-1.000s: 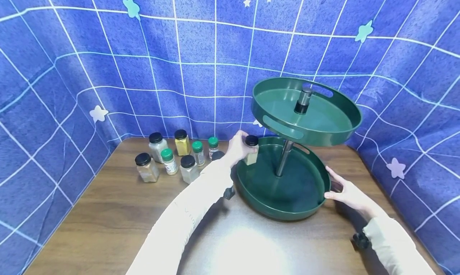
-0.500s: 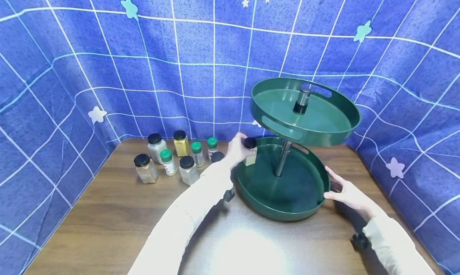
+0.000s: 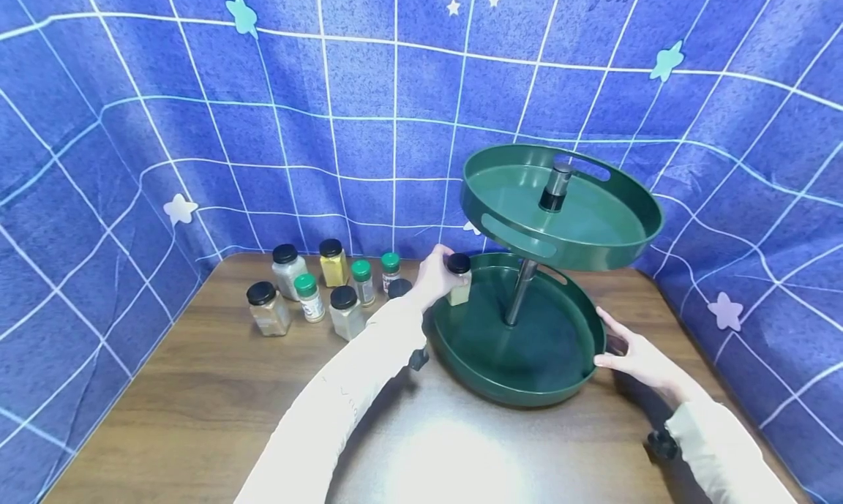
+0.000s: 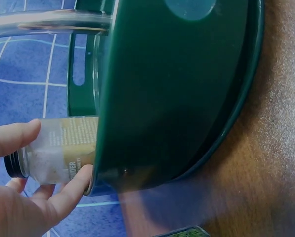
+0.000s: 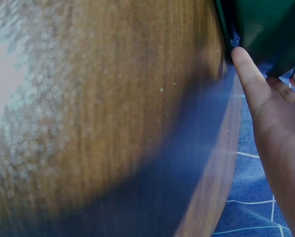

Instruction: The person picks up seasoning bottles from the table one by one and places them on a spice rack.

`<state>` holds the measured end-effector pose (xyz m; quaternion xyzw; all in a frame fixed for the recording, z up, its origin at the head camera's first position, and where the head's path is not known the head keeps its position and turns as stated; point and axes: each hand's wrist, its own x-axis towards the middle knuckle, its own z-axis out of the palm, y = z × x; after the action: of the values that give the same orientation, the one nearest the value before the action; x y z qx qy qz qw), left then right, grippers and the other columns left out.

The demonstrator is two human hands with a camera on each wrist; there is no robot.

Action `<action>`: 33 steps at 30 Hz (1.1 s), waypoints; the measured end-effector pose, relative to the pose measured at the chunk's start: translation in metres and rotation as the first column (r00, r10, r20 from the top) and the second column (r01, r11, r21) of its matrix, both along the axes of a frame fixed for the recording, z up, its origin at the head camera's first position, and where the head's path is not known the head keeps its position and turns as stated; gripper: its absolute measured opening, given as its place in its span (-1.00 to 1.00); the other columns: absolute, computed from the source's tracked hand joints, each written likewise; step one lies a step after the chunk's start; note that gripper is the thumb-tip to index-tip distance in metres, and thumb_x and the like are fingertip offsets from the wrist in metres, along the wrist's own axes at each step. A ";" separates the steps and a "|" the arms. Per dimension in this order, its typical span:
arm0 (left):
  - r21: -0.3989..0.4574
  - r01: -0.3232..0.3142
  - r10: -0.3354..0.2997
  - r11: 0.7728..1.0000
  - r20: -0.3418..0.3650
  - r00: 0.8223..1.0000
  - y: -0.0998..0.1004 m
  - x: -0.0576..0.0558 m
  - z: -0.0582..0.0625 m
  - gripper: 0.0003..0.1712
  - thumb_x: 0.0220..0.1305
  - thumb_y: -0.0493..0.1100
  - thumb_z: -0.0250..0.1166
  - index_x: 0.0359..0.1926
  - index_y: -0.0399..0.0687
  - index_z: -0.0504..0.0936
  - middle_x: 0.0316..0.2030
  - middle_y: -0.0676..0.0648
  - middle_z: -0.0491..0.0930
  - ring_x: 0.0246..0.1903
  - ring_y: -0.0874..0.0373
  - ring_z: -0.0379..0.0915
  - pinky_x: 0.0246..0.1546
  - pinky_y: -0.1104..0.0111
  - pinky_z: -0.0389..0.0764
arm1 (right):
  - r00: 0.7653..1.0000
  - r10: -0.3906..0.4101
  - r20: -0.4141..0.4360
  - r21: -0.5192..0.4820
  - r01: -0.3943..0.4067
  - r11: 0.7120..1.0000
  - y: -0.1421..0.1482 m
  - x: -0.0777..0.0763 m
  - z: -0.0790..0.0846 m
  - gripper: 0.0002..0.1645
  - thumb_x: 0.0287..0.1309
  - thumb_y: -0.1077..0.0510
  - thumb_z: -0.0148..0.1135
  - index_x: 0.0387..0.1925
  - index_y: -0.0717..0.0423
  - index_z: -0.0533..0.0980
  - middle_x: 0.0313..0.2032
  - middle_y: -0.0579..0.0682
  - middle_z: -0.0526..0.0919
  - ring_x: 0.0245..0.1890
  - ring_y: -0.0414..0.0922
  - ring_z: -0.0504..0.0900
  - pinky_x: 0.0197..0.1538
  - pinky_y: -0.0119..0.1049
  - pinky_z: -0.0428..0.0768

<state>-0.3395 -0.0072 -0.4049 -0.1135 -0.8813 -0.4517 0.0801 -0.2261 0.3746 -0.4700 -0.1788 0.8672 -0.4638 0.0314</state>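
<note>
In the head view my left hand (image 3: pixel 435 276) holds a spice jar (image 3: pixel 459 288) with a black lid and pale powder, at the left side of the lower tray (image 3: pixel 520 369) of a green two-tier stand. Seen from the left wrist, thumb and fingers grip the jar (image 4: pixel 63 148) from both sides, and the tray wall hides its base. My right hand (image 3: pixel 639 354) touches the lower tray's right rim with thumb and fingers spread. The right wrist view shows the thumb (image 5: pixel 251 81) straight against the green rim, other fingers partly hidden beyond it.
Left of the stand stand several spice jars, among them a black-lidded one (image 3: pixel 270 312), a yellow one (image 3: pixel 334 266) and a green-capped one (image 3: pixel 312 303). The upper tray (image 3: pixel 593 204) overhangs the lower one on a metal post (image 3: pixel 520 299). Blue cloth (image 3: pixel 369 87) surrounds the wooden table (image 3: pixel 217 401).
Both hands stay almost where they were, the left still holding the jar at the lower tray. The whole view shifts slightly.
</note>
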 end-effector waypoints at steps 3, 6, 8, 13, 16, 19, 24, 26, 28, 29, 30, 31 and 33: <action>0.012 0.009 -0.009 1.000 0.026 1.000 0.000 0.001 0.002 -0.40 -0.16 -0.28 0.52 -0.05 -0.19 0.44 -0.16 -0.21 0.63 -0.11 -0.08 0.55 -0.02 0.16 0.53 | 1.000 0.006 0.003 -0.010 -0.006 1.000 0.000 -0.001 0.000 0.05 0.09 0.27 0.30 0.45 0.17 -0.12 0.32 0.47 0.10 0.07 -0.61 0.30 0.01 -0.66 0.38; 0.037 0.017 -0.020 0.999 0.069 0.997 0.000 0.001 0.004 -0.36 -0.13 -0.29 0.49 0.03 -0.21 0.43 -0.08 -0.22 0.60 -0.03 -0.09 0.52 0.03 0.14 0.52 | 1.000 0.009 0.004 -0.012 -0.009 1.000 0.000 -0.001 0.000 0.05 0.09 0.27 0.30 0.46 0.16 -0.12 0.32 0.48 0.10 0.07 -0.60 0.30 0.00 -0.65 0.40; 0.065 0.015 -0.022 0.998 0.105 0.994 0.000 0.001 0.005 -0.28 -0.11 -0.30 0.48 0.13 -0.22 0.39 0.00 -0.25 0.56 0.03 -0.10 0.49 0.08 0.14 0.49 | 1.000 0.012 0.013 -0.011 -0.012 1.000 -0.001 -0.002 0.000 0.05 0.10 0.26 0.30 0.46 0.14 -0.13 0.32 0.48 0.10 0.07 -0.60 0.29 0.00 -0.64 0.40; 0.106 0.000 -0.019 0.994 0.174 0.985 0.001 0.002 0.010 -0.05 -0.10 -0.26 0.49 0.32 -0.26 0.22 0.14 -0.33 0.46 0.15 -0.13 0.40 0.19 0.14 0.41 | 1.000 0.004 0.023 -0.007 -0.003 1.000 -0.001 0.000 0.001 0.05 0.10 0.25 0.30 0.46 0.14 -0.13 0.32 0.46 0.10 0.07 -0.60 0.30 0.00 -0.64 0.39; 0.113 0.009 -0.031 0.994 0.193 0.981 -0.001 0.003 0.015 -0.03 -0.09 -0.24 0.49 0.34 -0.25 0.19 0.15 -0.32 0.45 0.17 -0.12 0.37 0.20 0.15 0.40 | 1.000 -0.002 0.018 -0.002 0.002 1.000 -0.001 0.001 0.002 0.05 0.10 0.25 0.30 0.46 0.15 -0.13 0.32 0.46 0.11 0.06 -0.60 0.31 0.01 -0.66 0.38; 0.132 0.035 -0.062 0.991 0.209 0.976 -0.004 0.006 0.021 -0.02 -0.08 -0.26 0.48 0.35 -0.23 0.18 0.19 -0.30 0.42 0.20 -0.11 0.34 0.22 0.14 0.37 | 1.000 -0.002 0.014 0.000 0.002 1.000 -0.001 0.001 0.002 0.05 0.10 0.25 0.30 0.46 0.16 -0.13 0.32 0.47 0.11 0.06 -0.61 0.30 0.01 -0.66 0.38; 0.149 0.067 -0.098 0.987 0.213 0.972 -0.014 0.013 0.032 -0.01 -0.10 -0.25 0.49 0.36 -0.18 0.18 0.22 -0.27 0.40 0.23 -0.10 0.31 0.24 0.14 0.35 | 1.000 0.002 0.011 -0.005 -0.002 1.000 0.000 0.000 0.001 0.05 0.10 0.27 0.29 0.45 0.17 -0.13 0.32 0.47 0.12 0.07 -0.60 0.31 0.01 -0.67 0.36; 0.147 0.076 -0.105 0.986 0.205 0.973 -0.019 0.016 0.037 -0.02 -0.08 -0.24 0.48 0.36 -0.16 0.18 0.22 -0.25 0.40 0.24 -0.10 0.30 0.24 0.13 0.34 | 1.000 0.005 0.012 -0.008 -0.005 1.000 0.000 -0.001 0.000 0.04 0.10 0.27 0.29 0.46 0.17 -0.13 0.31 0.47 0.12 0.07 -0.60 0.31 0.01 -0.68 0.36; 0.143 0.084 -0.111 0.986 0.191 0.975 -0.024 0.018 0.043 -0.04 -0.06 -0.24 0.47 0.36 -0.14 0.18 0.22 -0.25 0.39 0.24 -0.09 0.29 0.26 0.13 0.32 | 1.000 0.008 0.013 -0.011 -0.007 1.000 0.001 -0.001 -0.001 0.04 0.11 0.27 0.29 0.46 0.16 -0.14 0.31 0.48 0.12 0.07 -0.59 0.31 0.01 -0.67 0.36; 0.133 0.088 -0.112 0.987 0.182 0.977 -0.026 0.019 0.045 -0.04 -0.06 -0.22 0.47 0.36 -0.12 0.19 0.23 -0.24 0.39 0.25 -0.07 0.29 0.26 0.14 0.32 | 1.000 0.007 0.016 -0.011 -0.007 1.000 0.001 -0.002 -0.001 0.04 0.11 0.27 0.29 0.46 0.16 -0.14 0.31 0.47 0.12 0.07 -0.59 0.31 0.01 -0.68 0.36; 0.128 0.094 -0.116 0.987 0.171 0.978 -0.028 0.020 0.047 -0.04 -0.05 -0.21 0.47 0.36 -0.12 0.19 0.23 -0.24 0.39 0.25 -0.07 0.29 0.26 0.14 0.32 | 1.000 0.006 0.017 -0.011 -0.006 1.000 0.002 -0.002 -0.002 0.04 0.11 0.27 0.29 0.46 0.15 -0.14 0.31 0.48 0.12 0.06 -0.59 0.31 0.01 -0.68 0.36; 0.127 0.100 -0.120 0.987 0.162 0.980 -0.031 0.022 0.049 -0.05 -0.05 -0.20 0.46 0.36 -0.11 0.19 0.23 -0.24 0.38 0.25 -0.07 0.29 0.26 0.14 0.33 | 1.000 0.006 0.019 -0.012 -0.005 1.000 0.002 -0.002 -0.002 0.04 0.11 0.27 0.29 0.46 0.15 -0.14 0.31 0.47 0.12 0.06 -0.59 0.31 0.01 -0.68 0.36; 0.119 0.109 -0.125 0.987 0.138 0.983 -0.035 0.024 0.052 -0.05 -0.07 -0.18 0.47 0.35 -0.12 0.20 0.22 -0.25 0.40 0.24 -0.08 0.30 0.24 0.14 0.34 | 1.000 0.005 0.020 -0.012 -0.004 1.000 0.002 -0.002 -0.003 0.04 0.11 0.27 0.28 0.46 0.15 -0.14 0.31 0.47 0.12 0.07 -0.60 0.31 0.01 -0.68 0.36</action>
<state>-0.3152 -0.0420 -0.3530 -0.1276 -0.8502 -0.5108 -0.0046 -0.2279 0.3765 -0.4726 -0.1762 0.8636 -0.4707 0.0401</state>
